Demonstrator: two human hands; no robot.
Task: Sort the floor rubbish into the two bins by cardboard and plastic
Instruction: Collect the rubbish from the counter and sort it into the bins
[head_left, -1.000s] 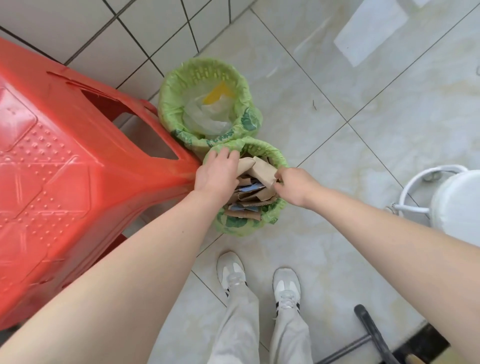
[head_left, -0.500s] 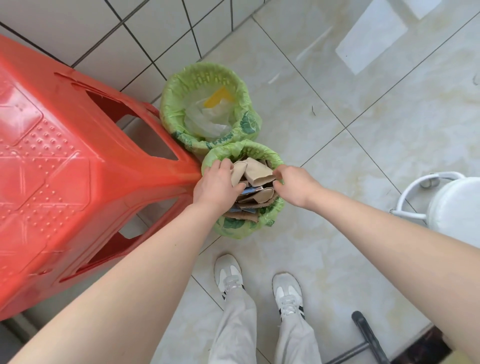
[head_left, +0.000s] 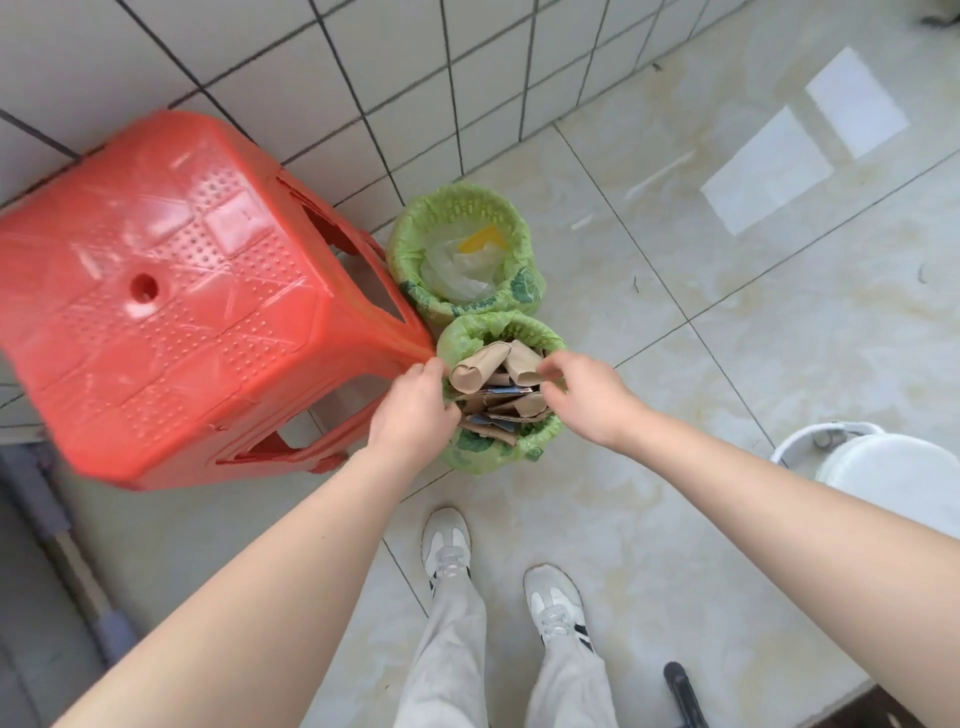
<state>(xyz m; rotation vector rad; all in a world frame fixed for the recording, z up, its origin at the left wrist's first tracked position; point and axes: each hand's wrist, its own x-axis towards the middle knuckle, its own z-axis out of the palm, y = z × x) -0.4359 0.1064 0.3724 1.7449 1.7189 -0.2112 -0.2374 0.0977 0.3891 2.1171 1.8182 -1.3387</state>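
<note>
At the left of the frame a red stool (head_left: 176, 306) stands against the tiled wall, its near corner touching the two bins at centre. The upper bin (head_left: 410, 244), lined in green, holds clear plastic film and a yellow scrap. Just below it, touching, the cardboard bin (head_left: 550, 436) is packed full, with rolled and flat cardboard (head_left: 496, 387) standing above its rim.

The left hand (head_left: 415, 410) is at that bin's left edge, fingers curled against the liner and the side of the stack; whether it pinches anything I cannot tell. The right hand (head_left: 584, 395) is at the right edge, thumb and fingertips closed on the end of a cardboard roll (head_left: 522, 364). Both seem to be tamping the load in.

The floor in view carries no obvious rubbish, so the sorting looks near its end. At the right edge is a white bucket (head_left: 893, 467).

The risks, as I judge them: the bin is overfilled, so pressing on one side may lever pieces out the other, onto the floor or into the plastic bin. A hard push could tip the light bin, or drag the liner off its rim. The rolls may also spring back once let go.
</note>
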